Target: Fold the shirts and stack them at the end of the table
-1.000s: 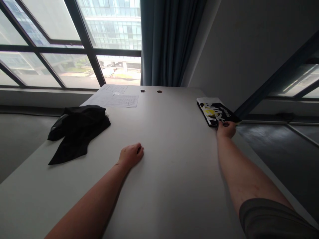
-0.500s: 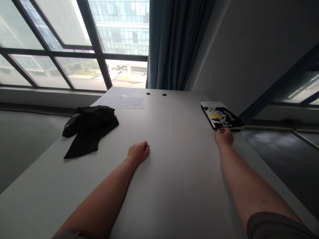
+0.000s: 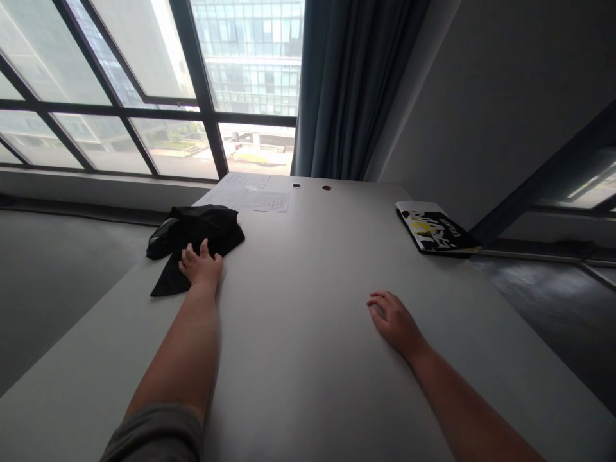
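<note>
My left hand (image 3: 201,264) reaches over the near part of a crumpled black cloth (image 3: 209,221) on the left of the table. Its fingers are spread; whether they touch the fabric I cannot tell. My right hand (image 3: 392,319) is above the middle right of the white table (image 3: 308,359), fingers loosely curved and apart from the thumb, with nothing in it. A black, white and yellow book (image 3: 436,229) lies near the table's right edge, beyond my right hand and apart from it.
Sheets of paper (image 3: 262,196) lie at the far left of the table. Two round cable holes (image 3: 297,185) are set near its far edge. Behind stand a blue curtain (image 3: 353,90) and a dark-framed window (image 3: 212,106).
My left hand has moved left to the black cloth and its fingers have spread. My right hand has let go of the book and come back toward the middle.
</note>
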A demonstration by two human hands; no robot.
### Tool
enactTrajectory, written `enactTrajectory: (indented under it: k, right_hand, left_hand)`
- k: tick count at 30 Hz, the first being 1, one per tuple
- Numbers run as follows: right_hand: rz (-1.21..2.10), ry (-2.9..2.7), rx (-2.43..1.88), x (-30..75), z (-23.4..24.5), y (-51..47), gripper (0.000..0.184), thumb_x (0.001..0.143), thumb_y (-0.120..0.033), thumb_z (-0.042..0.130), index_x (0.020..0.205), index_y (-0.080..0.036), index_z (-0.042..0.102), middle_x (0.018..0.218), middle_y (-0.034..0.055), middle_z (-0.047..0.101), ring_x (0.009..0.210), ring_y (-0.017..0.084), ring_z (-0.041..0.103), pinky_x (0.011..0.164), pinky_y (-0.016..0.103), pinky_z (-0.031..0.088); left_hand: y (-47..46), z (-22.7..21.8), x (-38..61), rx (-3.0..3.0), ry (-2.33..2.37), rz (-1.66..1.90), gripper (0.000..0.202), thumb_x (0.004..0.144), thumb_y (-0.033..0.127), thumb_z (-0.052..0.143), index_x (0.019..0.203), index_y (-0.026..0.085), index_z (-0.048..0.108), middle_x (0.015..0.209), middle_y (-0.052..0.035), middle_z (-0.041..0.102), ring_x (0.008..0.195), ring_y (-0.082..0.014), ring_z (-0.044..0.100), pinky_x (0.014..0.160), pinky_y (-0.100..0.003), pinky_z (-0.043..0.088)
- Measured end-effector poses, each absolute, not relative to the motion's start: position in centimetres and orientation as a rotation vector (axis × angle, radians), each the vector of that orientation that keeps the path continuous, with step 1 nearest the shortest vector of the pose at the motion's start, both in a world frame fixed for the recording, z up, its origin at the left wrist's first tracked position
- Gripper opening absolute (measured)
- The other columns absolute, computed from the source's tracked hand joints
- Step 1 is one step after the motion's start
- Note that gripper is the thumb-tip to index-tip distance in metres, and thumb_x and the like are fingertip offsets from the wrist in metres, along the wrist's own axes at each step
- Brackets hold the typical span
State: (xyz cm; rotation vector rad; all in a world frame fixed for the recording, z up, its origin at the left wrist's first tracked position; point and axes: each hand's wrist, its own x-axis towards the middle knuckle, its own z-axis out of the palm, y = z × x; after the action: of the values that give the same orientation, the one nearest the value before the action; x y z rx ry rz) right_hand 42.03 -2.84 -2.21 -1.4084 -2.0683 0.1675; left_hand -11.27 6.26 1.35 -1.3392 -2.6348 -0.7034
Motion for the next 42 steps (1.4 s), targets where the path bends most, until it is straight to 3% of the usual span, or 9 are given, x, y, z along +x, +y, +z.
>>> enactTrajectory:
  k: [5,10,16,23,26,29,35,39,42]
  right_hand:
    - [0.258,-2.134,-1.321,39.5,-1.5,-5.2,0.018,0.094,-0.027,0.054,0.097,-0.023,0.072,0.118,0.0113,0.068,0.119,0.029,0.062,0.108,0.048,0.05]
    - [0.28,-2.075,-1.375,40.0,-1.5,-4.8,0.018,0.093,-0.029,0.056,0.097,-0.023,0.072,0.118,0.0107,0.069,0.116,0.028,0.063,0.107,0.047,0.051]
    - [0.292,-2.072,-1.387,40.0,-1.3,-4.9,0.019,0.093,-0.03,0.055,0.096,-0.023,0.072,0.117,0.0104,0.068,0.113,0.028,0.064,0.104,0.046,0.052]
    - [0.26,-2.063,-1.411,39.7,-1.5,-4.7,0.019,0.092,-0.03,0.055,0.095,-0.024,0.072,0.114,0.0108,0.068,0.11,0.029,0.065,0.102,0.048,0.053]
    - [0.239,-2.072,-1.408,39.5,-1.4,-4.7,0.017,0.092,-0.029,0.055,0.094,-0.024,0.071,0.113,0.0107,0.069,0.11,0.029,0.065,0.101,0.047,0.053]
    - [0.227,-2.082,-1.412,39.5,-1.4,-4.7,0.017,0.093,-0.029,0.054,0.094,-0.023,0.071,0.113,0.0104,0.068,0.11,0.028,0.064,0.102,0.047,0.052]
    - [0.237,-2.078,-1.406,39.5,-1.4,-4.6,0.018,0.092,-0.029,0.054,0.095,-0.023,0.071,0.113,0.0108,0.068,0.11,0.029,0.064,0.102,0.048,0.052]
    - [0.25,-2.07,-1.396,39.5,-1.5,-4.5,0.018,0.092,-0.029,0.055,0.095,-0.023,0.072,0.112,0.0105,0.069,0.109,0.028,0.064,0.102,0.048,0.052]
    - [0.259,-2.072,-1.391,39.5,-1.6,-4.4,0.019,0.093,-0.029,0.054,0.095,-0.023,0.072,0.112,0.0104,0.069,0.109,0.028,0.064,0.102,0.048,0.052]
  left_hand:
    - [7.5,0.0,-13.0,-1.362,-2.877,-0.548,0.063,0.098,0.049,0.046,0.153,0.018,0.051,0.166,-0.0247,0.032,0.155,-0.0419,0.027,0.124,-0.064,0.022]
    - [7.3,0.7,-13.5,-1.304,-2.758,-0.627,0.062,0.099,0.048,0.04,0.151,0.016,0.054,0.173,-0.0199,0.017,0.14,-0.0434,0.047,0.112,-0.059,0.043]
    - [6.6,2.2,-14.2,-1.323,-2.68,-0.685,0.055,0.1,0.038,0.036,0.145,0.014,0.057,0.152,-0.0201,0.053,0.125,-0.0415,0.058,0.1,-0.061,0.05]
    - [6.3,3.6,-12.2,-1.405,-2.39,-0.821,0.062,0.1,0.032,0.036,0.158,0.01,0.039,0.161,-0.0213,0.043,0.14,-0.0396,0.045,0.111,-0.057,0.04]
    - [6.3,4.2,-10.3,-1.634,-2.238,-0.859,0.062,0.1,0.028,0.039,0.16,0.013,0.037,0.163,-0.019,0.041,0.147,-0.039,0.039,0.118,-0.055,0.032]
    - [5.8,4.6,-7.0,-2.019,-2.028,-0.772,0.058,0.1,0.025,0.04,0.157,0.019,0.045,0.158,-0.0154,0.049,0.147,-0.0346,0.041,0.121,-0.05,0.029]
    - [3.1,4.0,1.5,-2.803,-1.399,-0.418,0.048,0.099,0.023,0.048,0.145,0.028,0.062,0.133,-0.0115,0.069,0.122,-0.026,0.06,0.107,-0.041,0.042]
    - [1.7,3.3,4.2,-2.885,-1.203,-0.477,0.056,0.1,0.027,0.051,0.155,0.038,0.049,0.15,-0.0068,0.058,0.131,-0.0244,0.055,0.113,-0.041,0.04]
    - [2.1,2.3,3.8,-2.682,-1.504,-0.517,0.061,0.096,0.039,0.062,0.155,0.041,0.048,0.164,-0.0059,0.043,0.15,-0.0325,0.037,0.126,-0.053,0.025]
